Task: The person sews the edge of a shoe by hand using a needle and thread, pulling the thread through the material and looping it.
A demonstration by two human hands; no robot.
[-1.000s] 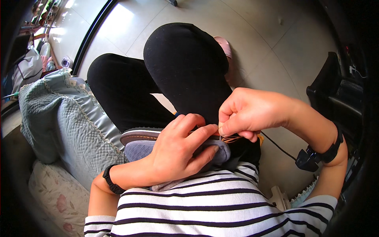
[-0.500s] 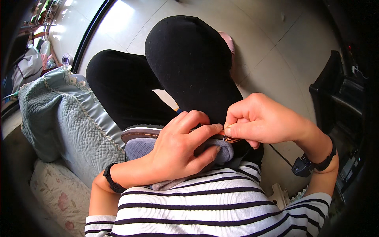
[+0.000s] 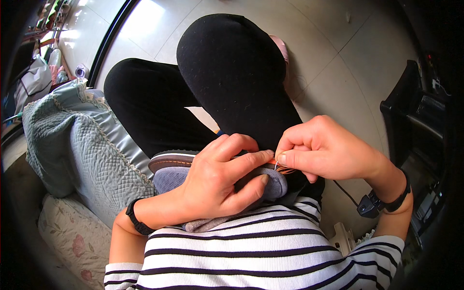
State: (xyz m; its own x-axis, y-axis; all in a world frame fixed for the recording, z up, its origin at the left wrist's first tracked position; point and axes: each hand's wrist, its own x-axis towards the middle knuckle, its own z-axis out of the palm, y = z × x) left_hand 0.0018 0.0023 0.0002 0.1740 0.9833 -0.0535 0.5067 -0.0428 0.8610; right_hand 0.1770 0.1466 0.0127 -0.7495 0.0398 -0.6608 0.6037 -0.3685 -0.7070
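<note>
1. as you look down through the head view, the only one here, the slipper (image 3: 169, 180) lies across your lap, between your black trousers (image 3: 232, 82) and your striped top (image 3: 232, 246).
2. judging how far along you are: orange stitches run along the sole edge (image 3: 166, 163) at its left end, so that stretch looks done; the middle is hidden under your left hand (image 3: 217, 176), so you cannot tell there.
3. at the right end, loose orange strands (image 3: 287, 170) loop out beside the sole, so that part looks unfinished.
4. the slipper has a soft, ribbed grey-blue upper; its sole edge is brown with a pale stripe behind it, and it seems turned on its side.
5. your left fingers are partly spread, thumb apart from index, holding the slipper between them.
6. your right hand (image 3: 324, 154) has thumb and index pinched together on a thin pale piece (image 3: 276, 166) near the left index tip; whether it is needle or thread, you cannot tell.
</note>
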